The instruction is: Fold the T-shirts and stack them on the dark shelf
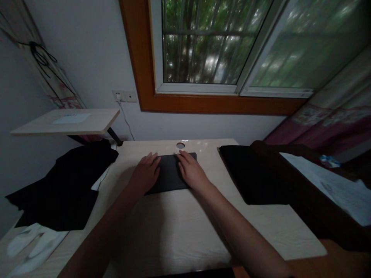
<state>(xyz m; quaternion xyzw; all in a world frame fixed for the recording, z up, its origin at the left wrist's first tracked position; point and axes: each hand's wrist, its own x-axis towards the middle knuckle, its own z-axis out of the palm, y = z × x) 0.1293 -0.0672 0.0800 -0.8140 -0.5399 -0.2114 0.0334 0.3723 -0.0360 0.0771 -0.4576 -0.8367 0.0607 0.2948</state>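
Observation:
A flat dark grey rectangle (170,173), either folded cloth or a thin board, lies on the pale wood table (185,227). My left hand (146,173) rests flat across its left end, fingers stretched out and pointing away from me. Over its right end lies my right hand (191,170), also flat with the fingers a little apart. Both palms press down from above, and nothing is gripped. The hands cover parts of the left and right ends.
Black cloth (66,185) lies spread at the left, with white cloth strips (37,243) below. A folded black cloth (255,173) sits at the right. A raised shelf (98,119) stands at the back left. There is a round hole (180,145) near the table's far edge.

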